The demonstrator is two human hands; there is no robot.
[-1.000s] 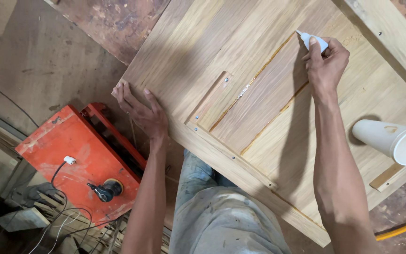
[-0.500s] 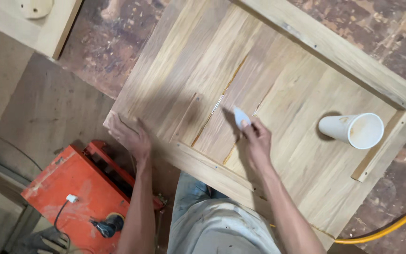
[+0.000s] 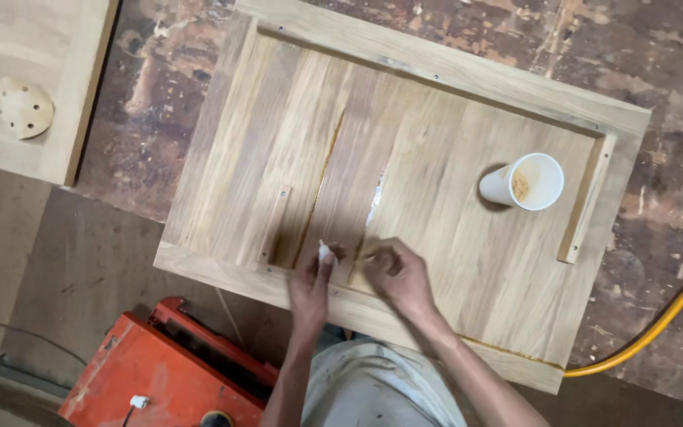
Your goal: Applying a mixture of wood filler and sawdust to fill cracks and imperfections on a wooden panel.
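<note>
Pinched in the left hand (image 3: 311, 283), a small white tube (image 3: 324, 251) sits tip-up at the near end of the wooden panel's (image 3: 452, 221) seam. The right hand (image 3: 398, 273), fingers curled with nothing visible in them, presses beside it, both forearms reaching in from below. A white paper cup (image 3: 525, 182) lies well apart.

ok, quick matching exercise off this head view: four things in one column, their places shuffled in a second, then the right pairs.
Things:
1. white paper cup with brown powder inside
2. round tan sanding disc with holes
3. red metal machine
4. yellow hose

Places:
A. lower left, below the panel's near edge
B. on the separate wooden board at upper left
C. standing on the framed wooden panel, right side
D. curving over the worn floor at the right edge

Pairs: 1-C, 2-B, 3-A, 4-D
</note>
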